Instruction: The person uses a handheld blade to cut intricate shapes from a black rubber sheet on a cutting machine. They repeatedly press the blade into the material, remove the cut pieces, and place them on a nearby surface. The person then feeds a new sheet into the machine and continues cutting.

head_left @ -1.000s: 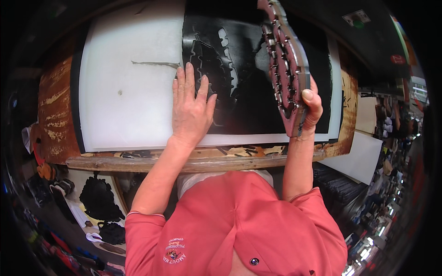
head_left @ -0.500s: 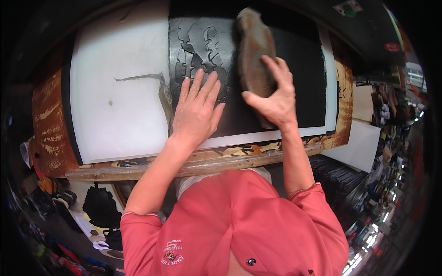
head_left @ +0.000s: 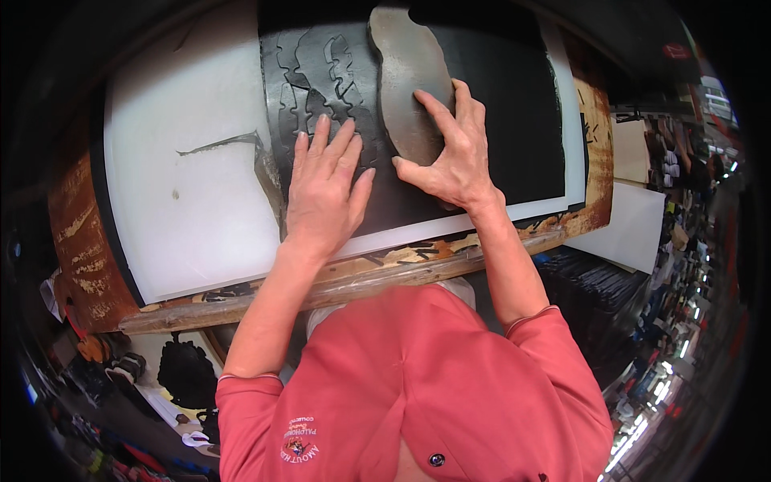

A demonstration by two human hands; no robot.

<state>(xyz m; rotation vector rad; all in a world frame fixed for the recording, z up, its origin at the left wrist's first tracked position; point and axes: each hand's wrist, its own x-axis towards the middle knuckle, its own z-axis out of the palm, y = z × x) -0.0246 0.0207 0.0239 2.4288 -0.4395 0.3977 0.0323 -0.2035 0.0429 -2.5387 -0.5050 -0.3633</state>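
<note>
A black sheet (head_left: 502, 120) of leather-like material lies on a white board (head_left: 189, 205). Its left part bears several outlines cut side by side with notched edges (head_left: 321, 72). My left hand (head_left: 325, 185) rests on these cut shapes, fingers stretched out and palm down, holding nothing. To its right, my right hand (head_left: 458, 149) grips a grey-brown metal cutting die (head_left: 411, 76), long and wavy-edged, by its near end and right side. The die is over the sheet, right beside the cut outlines. Whether its underside touches the sheet is hidden.
A worn wooden beam (head_left: 385, 285) edges the bench in front of me, with dark scraps along it. An overhanging dark machine part (head_left: 618, 40) is at the upper right. Below right are stacked black sheets (head_left: 598, 277) and a white panel (head_left: 622, 225).
My right hand has brought the die left, closer to the cut outlines, and turned it from tilted to flatter. The left hand stays flat on the sheet. The whole view has shifted slightly.
</note>
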